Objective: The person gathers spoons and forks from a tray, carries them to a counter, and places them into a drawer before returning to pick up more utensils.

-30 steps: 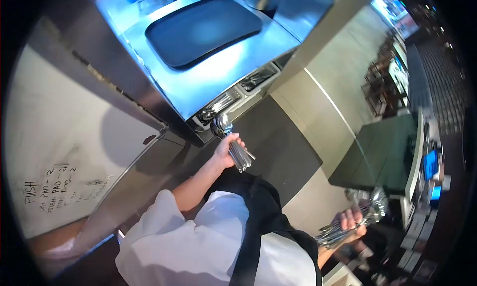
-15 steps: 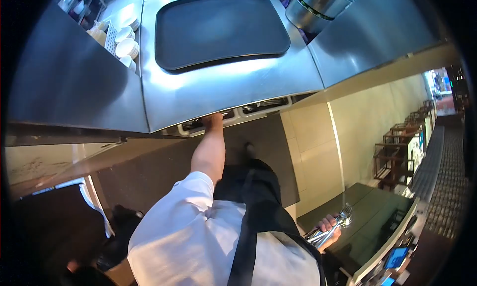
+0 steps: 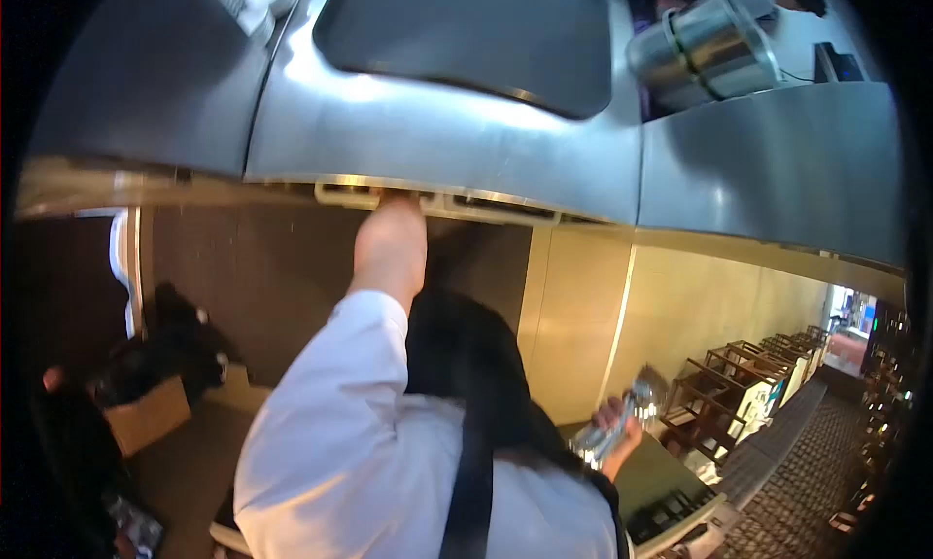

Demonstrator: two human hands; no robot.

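Note:
My left hand reaches under the front edge of the steel counter, into one of the light-rimmed bins set there. Its fingers are hidden inside the bin, so whatever they touch does not show. A second bin sits just to the right of it. Off to my right side, my right hand is closed round a bunch of metal forks and spoons, blurred by motion. Their heads stick out beyond my fingers.
A large dark tray lies on the counter. A steel pot stands at the back right, white dishes at the back left. Wooden chairs line the right side. A person in dark clothing and a cardboard box are at the left.
The view has turned and shifted, so the counter and tray appear higher. My left hand is still in the bin, with less of it showing. My right hand keeps hold of the cutlery.

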